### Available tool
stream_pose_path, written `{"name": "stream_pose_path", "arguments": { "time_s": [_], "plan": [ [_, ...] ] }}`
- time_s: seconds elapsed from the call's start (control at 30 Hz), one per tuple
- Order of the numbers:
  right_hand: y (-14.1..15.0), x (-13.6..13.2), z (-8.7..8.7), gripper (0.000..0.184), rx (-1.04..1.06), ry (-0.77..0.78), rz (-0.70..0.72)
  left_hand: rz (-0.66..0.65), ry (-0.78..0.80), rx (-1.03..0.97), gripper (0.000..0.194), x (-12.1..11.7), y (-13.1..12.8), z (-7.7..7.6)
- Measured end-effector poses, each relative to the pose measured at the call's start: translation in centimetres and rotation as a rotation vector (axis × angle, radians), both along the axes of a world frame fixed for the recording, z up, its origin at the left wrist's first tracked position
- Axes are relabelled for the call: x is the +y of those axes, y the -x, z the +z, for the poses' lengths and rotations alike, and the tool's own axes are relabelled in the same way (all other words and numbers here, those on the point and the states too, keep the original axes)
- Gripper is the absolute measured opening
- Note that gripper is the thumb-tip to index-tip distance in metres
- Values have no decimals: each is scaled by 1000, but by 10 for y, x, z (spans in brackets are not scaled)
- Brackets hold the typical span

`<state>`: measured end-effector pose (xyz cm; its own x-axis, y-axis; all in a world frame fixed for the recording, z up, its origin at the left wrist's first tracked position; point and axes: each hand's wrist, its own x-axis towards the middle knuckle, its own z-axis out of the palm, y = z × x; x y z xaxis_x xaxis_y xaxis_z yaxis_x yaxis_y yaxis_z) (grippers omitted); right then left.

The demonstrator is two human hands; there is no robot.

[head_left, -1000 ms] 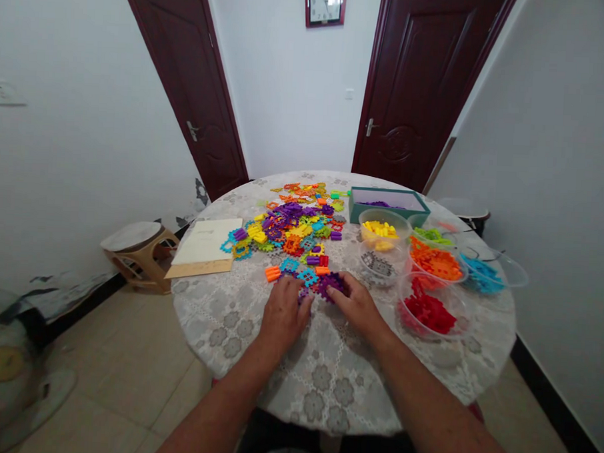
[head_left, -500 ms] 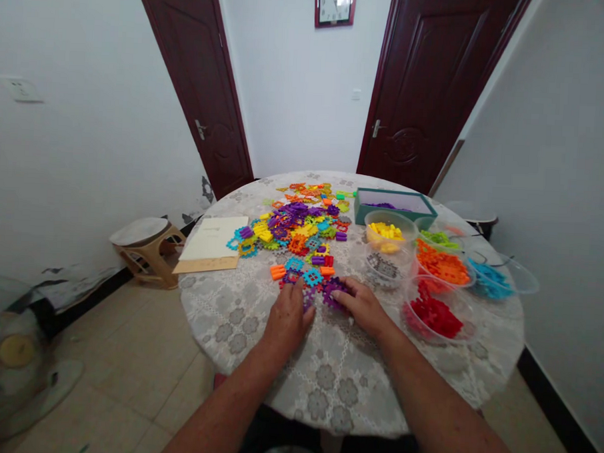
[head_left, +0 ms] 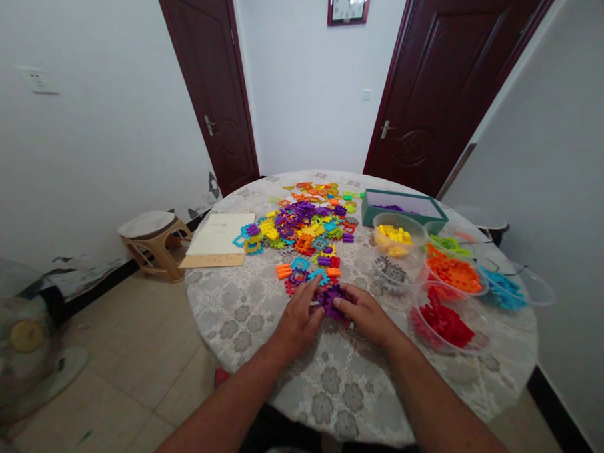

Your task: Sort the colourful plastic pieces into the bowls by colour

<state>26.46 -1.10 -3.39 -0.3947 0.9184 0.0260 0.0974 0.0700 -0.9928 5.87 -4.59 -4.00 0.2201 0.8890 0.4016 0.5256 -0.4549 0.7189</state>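
My right hand (head_left: 365, 312) pinches dark purple gear-shaped plastic pieces (head_left: 331, 301) between thumb and fingers, just above the tablecloth. On their left side my left hand (head_left: 301, 314) closes in, thumb and fingertips at the edge of the purple pieces; part of its grip is hidden. How many purple pieces are there I cannot tell. Right beyond the fingers lie blue gear pieces (head_left: 320, 276), red and purple ones, and orange pegs (head_left: 283, 271). A large mixed heap of colourful gear pieces (head_left: 304, 226) spreads farther back.
Clear tubs of sorted pieces stand at the right: yellow (head_left: 394, 237), grey (head_left: 390, 268), orange (head_left: 453, 270), red (head_left: 445, 323), blue (head_left: 502, 289) and green. Behind them is a green box (head_left: 403, 205) with purple pieces. A notebook (head_left: 220, 235) lies left on the round table (head_left: 242, 324).
My left hand has moved right, up to the purple pieces in my right hand, so the two hands now meet there. The whole view has shifted slightly.
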Motion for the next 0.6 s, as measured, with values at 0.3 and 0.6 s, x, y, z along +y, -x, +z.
{"name": "stream_pose_path", "arguments": {
  "time_s": [0.3,0.6],
  "plan": [
    [2,-3,4,31,44,-6,6,-150,-180,135,78,-7,-2,-3],
    [-3,2,3,23,-130,-85,-181,170,-233,315,50,22,34,10]
  ]
}}
